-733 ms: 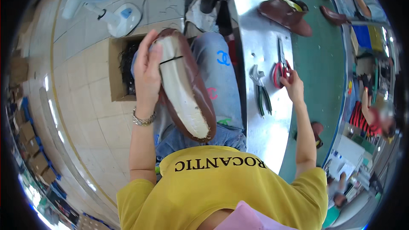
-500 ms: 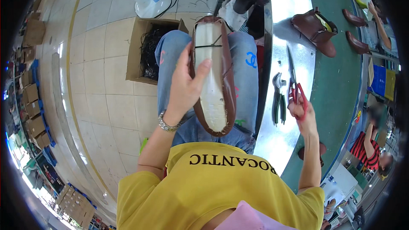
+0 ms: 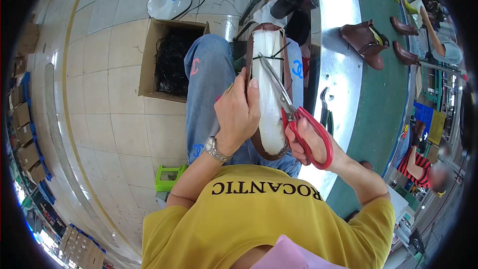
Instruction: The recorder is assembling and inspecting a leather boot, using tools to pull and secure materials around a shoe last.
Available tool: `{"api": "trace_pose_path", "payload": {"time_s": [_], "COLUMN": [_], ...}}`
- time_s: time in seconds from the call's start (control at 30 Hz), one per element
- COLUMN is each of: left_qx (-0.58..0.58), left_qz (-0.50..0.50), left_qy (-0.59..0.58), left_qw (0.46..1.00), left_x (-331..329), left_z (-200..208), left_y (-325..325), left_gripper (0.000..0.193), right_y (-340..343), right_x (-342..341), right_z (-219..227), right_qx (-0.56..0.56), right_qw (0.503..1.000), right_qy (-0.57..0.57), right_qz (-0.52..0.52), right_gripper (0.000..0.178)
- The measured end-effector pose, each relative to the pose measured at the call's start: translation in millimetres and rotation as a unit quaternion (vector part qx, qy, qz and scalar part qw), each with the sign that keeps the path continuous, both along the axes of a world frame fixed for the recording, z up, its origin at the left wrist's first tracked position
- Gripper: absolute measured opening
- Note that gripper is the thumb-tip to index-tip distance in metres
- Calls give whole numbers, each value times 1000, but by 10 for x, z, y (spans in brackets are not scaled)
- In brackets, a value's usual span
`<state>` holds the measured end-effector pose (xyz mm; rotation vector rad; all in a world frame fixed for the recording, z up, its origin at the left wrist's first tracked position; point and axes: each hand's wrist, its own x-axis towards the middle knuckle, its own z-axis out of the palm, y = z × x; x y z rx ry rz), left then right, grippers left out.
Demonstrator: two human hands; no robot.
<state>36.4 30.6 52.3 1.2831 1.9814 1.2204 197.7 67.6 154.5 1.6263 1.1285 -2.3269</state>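
Observation:
A brown leather shoe upper on a white last (image 3: 271, 102) lies sole side up across my lap. Around its upper part runs a thin black tie (image 3: 275, 58) with a loose end sticking up. My left hand (image 3: 239, 112) grips the shoe from its left side, thumb resting on the white bottom. Red-handled scissors (image 3: 285, 100) are in my right hand (image 3: 302, 139), fingers through the loops. Their blades slant over the white bottom, and the tips reach the tie; whether they touch it I cannot tell.
Pliers (image 3: 326, 109) lie on the metal bench edge (image 3: 341, 69) at my right. Beyond it, a green belt (image 3: 373, 84) carries brown boots (image 3: 366, 42). A cardboard box (image 3: 148, 60) of black strips stands left of my knees, near a green basket (image 3: 167, 179). A black bottle (image 3: 289, 2) stands ahead.
My right hand has brought the scissors from above the bench onto the shoe, blade tips at the tie. The shoe and my left hand have shifted slightly right.

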Motion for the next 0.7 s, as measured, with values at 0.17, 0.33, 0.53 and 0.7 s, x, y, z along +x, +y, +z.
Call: {"api": "trace_pose_path", "payload": {"time_s": [0.17,0.33,0.53,0.7], "left_qx": [-31,132,199,221], "left_qz": [-25,7,-80,-57], "left_qy": [-23,159,276,274], "left_qw": [999,978,937,934], "left_x": [-39,-120,-205,-106], "left_z": [25,135,96,105], "left_y": [9,252,533,516], "left_gripper": [33,32,18,8], "right_y": [-54,-218,56,174], "right_x": [-5,616,1689,1993], "right_z": [-29,-2,-719,-941], "right_qx": [97,233,439,467], "right_qw": [993,965,824,720], "right_qy": [-57,-114,-358,-505], "right_qz": [39,28,24,93], "right_gripper": [59,30,33,37]}}
